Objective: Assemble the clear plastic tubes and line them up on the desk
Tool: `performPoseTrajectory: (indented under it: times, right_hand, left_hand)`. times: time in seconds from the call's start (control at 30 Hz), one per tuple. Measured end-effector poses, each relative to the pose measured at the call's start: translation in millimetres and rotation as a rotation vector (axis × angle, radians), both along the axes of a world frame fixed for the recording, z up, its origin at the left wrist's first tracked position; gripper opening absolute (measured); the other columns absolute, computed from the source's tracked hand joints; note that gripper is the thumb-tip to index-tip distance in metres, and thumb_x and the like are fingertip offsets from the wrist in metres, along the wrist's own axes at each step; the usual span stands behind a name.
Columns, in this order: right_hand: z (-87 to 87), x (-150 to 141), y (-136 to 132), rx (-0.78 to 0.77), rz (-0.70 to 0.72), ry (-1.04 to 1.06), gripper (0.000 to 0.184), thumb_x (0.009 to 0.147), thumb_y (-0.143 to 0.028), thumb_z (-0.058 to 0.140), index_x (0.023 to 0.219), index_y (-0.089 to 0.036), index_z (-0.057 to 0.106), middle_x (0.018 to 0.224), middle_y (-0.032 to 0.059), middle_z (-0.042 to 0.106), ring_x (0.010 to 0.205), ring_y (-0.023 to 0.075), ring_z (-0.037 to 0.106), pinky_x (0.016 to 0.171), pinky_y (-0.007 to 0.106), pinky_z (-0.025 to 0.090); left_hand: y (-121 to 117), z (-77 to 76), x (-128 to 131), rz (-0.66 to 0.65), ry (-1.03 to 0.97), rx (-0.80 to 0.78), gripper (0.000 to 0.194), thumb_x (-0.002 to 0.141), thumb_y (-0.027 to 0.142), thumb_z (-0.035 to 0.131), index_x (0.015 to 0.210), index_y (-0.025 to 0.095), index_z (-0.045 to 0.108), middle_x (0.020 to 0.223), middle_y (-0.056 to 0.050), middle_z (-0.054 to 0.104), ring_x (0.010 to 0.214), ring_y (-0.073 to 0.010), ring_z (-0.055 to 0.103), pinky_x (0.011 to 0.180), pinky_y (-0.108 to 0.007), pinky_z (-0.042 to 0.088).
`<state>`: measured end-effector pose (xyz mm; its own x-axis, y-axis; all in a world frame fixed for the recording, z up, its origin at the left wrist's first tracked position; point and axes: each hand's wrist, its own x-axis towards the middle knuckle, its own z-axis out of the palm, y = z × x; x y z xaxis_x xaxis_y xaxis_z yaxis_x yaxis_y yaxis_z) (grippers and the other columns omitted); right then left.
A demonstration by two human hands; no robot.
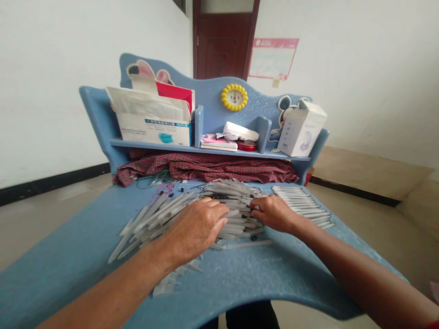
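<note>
My left hand (202, 224) lies over the left side of a heap of clear, whitish pens (236, 228), its fingers curled; whatever they hold is hidden. At the heap's right side, my right hand (272, 212) has thumb and fingers pinched together beside dark pen ends; what is between them is too blurred to make out. Another bunch of clear pen barrels (147, 224) lies slanted to the left, partly behind my left hand. Right of my right hand, several pens (303, 205) lie side by side in a neat row. A small black cap (254, 237) rests near the heap's front.
Small clear plastic pieces (168, 285) lie on the blue desk (257, 278) near its curved front edge. Behind the pens is a bunched checked cloth (212, 167). A shelf above carries a mask box (154, 125), papers (217, 144) and a white box (302, 130).
</note>
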<state>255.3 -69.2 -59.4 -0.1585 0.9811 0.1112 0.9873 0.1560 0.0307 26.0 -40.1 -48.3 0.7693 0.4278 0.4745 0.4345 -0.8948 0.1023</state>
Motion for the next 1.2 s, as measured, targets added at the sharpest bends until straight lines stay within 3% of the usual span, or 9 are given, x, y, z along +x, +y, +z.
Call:
performPoseTrajectory:
  times: [0.47,0.63,0.9,1.2]
  right_hand:
    - [-7.2,-3,-3,0.05,0.043,-0.041,0.024,0.088,-0.029,0.045,0.094,-0.019,0.066,0.08,0.0073,0.07,0.074,0.0171,0.063,0.062,0.024,0.035]
    - [-8.8,-3,-3,0.069,0.066,-0.049,0.027,0.09,-0.027,0.042,0.084,-0.018,0.067,0.075,0.0065,0.07,0.07,0.0153,0.062,0.06,0.022,0.033]
    - [-10.7,1,-3,0.14,0.084,-0.089,0.033,0.091,-0.021,0.036,0.076,-0.018,0.065,0.063,0.0031,0.065,0.059,0.0111,0.057,0.054,0.022,0.027]
    - [-14.5,2,-9,0.217,0.185,-0.218,0.026,0.087,-0.016,0.039,0.079,-0.015,0.063,0.067,0.0078,0.066,0.057,0.0144,0.054,0.052,0.03,0.015]
  left_hand:
    - [2,-4.1,-2,0.006,0.007,0.005,0.016,0.087,0.021,0.049,0.09,0.019,0.064,0.082,-0.005,0.067,0.083,-0.0185,0.062,0.077,-0.029,0.047]
    - [3,-4.1,-1,0.014,0.033,0.007,0.016,0.087,0.02,0.049,0.09,0.019,0.064,0.082,-0.006,0.067,0.082,-0.0188,0.062,0.077,-0.029,0.047]
    - [2,-2.6,-2,0.023,0.043,-0.008,0.015,0.087,0.02,0.049,0.089,0.019,0.064,0.084,-0.006,0.067,0.084,-0.0198,0.062,0.078,-0.031,0.047]
    - [3,-3.8,-2,0.037,0.053,0.01,0.015,0.087,0.019,0.049,0.088,0.018,0.064,0.082,-0.006,0.067,0.082,-0.0189,0.061,0.076,-0.03,0.047]
